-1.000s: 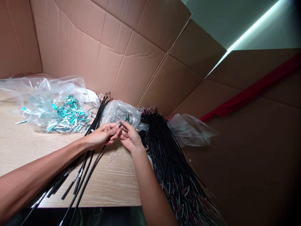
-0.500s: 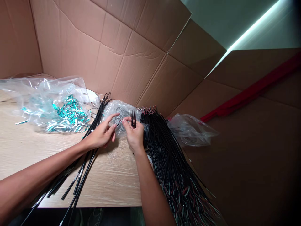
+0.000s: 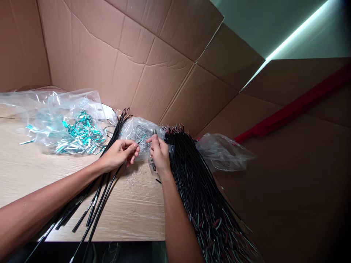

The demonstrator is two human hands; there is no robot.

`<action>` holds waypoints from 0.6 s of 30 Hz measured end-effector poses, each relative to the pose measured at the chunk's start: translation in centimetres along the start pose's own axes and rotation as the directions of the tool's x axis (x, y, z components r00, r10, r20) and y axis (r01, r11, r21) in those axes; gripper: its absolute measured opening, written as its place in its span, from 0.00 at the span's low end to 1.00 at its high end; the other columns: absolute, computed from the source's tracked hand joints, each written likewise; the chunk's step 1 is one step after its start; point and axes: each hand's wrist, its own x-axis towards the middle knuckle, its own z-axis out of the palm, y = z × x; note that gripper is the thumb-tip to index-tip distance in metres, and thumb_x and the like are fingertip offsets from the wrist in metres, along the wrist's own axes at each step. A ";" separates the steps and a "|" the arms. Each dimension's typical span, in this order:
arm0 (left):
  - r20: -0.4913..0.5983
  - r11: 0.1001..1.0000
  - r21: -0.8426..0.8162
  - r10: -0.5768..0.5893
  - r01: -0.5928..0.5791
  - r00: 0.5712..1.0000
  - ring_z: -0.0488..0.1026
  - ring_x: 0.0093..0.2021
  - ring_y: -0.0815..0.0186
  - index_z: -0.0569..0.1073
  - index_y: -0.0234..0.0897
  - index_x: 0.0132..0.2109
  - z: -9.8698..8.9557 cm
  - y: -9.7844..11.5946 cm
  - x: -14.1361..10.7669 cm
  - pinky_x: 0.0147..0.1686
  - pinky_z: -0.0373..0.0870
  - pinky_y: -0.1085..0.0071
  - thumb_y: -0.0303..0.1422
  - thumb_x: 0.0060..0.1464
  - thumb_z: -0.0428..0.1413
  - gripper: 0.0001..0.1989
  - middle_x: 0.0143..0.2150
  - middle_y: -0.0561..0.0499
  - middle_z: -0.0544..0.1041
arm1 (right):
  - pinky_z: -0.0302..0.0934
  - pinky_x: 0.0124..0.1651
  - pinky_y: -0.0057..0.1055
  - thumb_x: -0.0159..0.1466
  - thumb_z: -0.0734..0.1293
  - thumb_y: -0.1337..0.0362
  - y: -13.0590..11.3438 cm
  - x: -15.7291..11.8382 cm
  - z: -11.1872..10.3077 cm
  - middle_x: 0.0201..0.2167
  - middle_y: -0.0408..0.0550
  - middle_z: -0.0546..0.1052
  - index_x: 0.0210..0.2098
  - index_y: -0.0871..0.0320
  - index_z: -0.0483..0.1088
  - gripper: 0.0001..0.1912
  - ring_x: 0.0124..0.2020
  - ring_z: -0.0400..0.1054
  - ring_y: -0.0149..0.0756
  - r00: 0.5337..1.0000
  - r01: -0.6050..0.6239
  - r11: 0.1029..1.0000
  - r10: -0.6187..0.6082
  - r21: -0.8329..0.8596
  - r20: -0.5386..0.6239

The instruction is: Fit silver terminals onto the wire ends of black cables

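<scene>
Head view: the left hand (image 3: pixel 117 155) pinches the tip of 1 thin black wire (image 3: pixel 102 197) that trails back over the counter (image 3: pixel 24 171). The right hand (image 3: pixel 159 155) has its grip closed on a small dark tool, hard to make out, at the bag of small metal parts (image 3: pixel 141 133). Keeping the wire tip steady and the fingertips clear looks wise. A big wire bundle (image 3: pixel 197 190) lies right, teal pieces (image 3: pixel 79 135) left.

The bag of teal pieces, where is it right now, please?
In the head view, the clear bag of teal pieces lies far left on the wooden table, left of the left hand.
</scene>
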 end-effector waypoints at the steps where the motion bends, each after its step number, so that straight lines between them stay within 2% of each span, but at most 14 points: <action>1: -0.027 1.000 -0.005 0.012 -0.012 1.000 0.66 0.18 0.71 0.74 0.33 0.35 -0.1 0.0 0.0 0.19 0.64 0.76 0.50 0.63 0.57 0.22 0.21 0.51 0.71 | 0.56 0.27 0.28 0.69 0.61 0.39 -0.1 0.0 -0.2 0.20 0.40 0.63 0.33 0.55 0.73 0.26 0.23 0.59 0.32 1.000 -0.001 1.000 0.001 -0.014 0.001; 3: -0.082 0.999 -0.019 0.034 -0.036 0.996 0.67 0.19 0.70 0.75 0.33 0.36 -0.3 0.1 0.1 0.20 0.64 0.76 0.49 0.62 0.58 0.21 0.23 0.50 0.73 | 0.57 0.29 0.29 0.69 0.62 0.41 -0.2 0.0 -0.5 0.22 0.41 0.67 0.30 0.56 0.74 0.26 0.25 0.62 0.32 0.999 0.028 0.997 -0.026 -0.077 0.026; 6: -0.142 0.998 0.008 0.055 -0.055 0.988 0.68 0.19 0.70 0.76 0.32 0.37 -0.5 0.2 0.1 0.19 0.63 0.76 0.48 0.61 0.59 0.20 0.26 0.50 0.74 | 0.60 0.37 0.30 0.70 0.64 0.46 -0.2 0.1 -0.6 0.28 0.44 0.75 0.31 0.57 0.75 0.22 0.32 0.68 0.34 0.985 0.134 0.970 -0.108 -0.201 0.135; 10: -0.163 0.992 0.122 0.053 -0.033 0.985 0.66 0.17 0.70 0.74 0.33 0.31 -0.2 0.5 -0.2 0.18 0.59 0.77 0.45 0.63 0.58 0.20 0.20 0.52 0.71 | 0.62 0.44 0.32 0.71 0.63 0.51 0.1 0.0 -0.2 0.34 0.47 0.80 0.34 0.57 0.77 0.20 0.38 0.72 0.37 0.971 0.189 0.952 -0.144 -0.240 0.192; 13: -0.165 0.977 0.206 0.082 -0.047 0.983 0.65 0.16 0.71 0.72 0.33 0.29 -0.1 0.7 -0.4 0.17 0.57 0.77 0.43 0.64 0.56 0.19 0.18 0.52 0.70 | 0.62 0.43 0.32 0.71 0.64 0.51 0.2 -0.2 0.0 0.34 0.47 0.81 0.33 0.57 0.78 0.20 0.37 0.73 0.37 0.969 0.194 0.948 -0.144 -0.251 0.202; 18: -0.172 0.952 0.289 0.150 -0.095 0.974 0.64 0.18 0.72 0.73 0.33 0.32 -0.1 0.4 -0.4 0.19 0.56 0.77 0.41 0.66 0.54 0.18 0.21 0.53 0.70 | 0.60 0.39 0.30 0.71 0.64 0.51 0.2 -0.2 0.1 0.32 0.46 0.80 0.32 0.59 0.78 0.20 0.34 0.71 0.35 0.968 0.192 0.949 -0.141 -0.250 0.209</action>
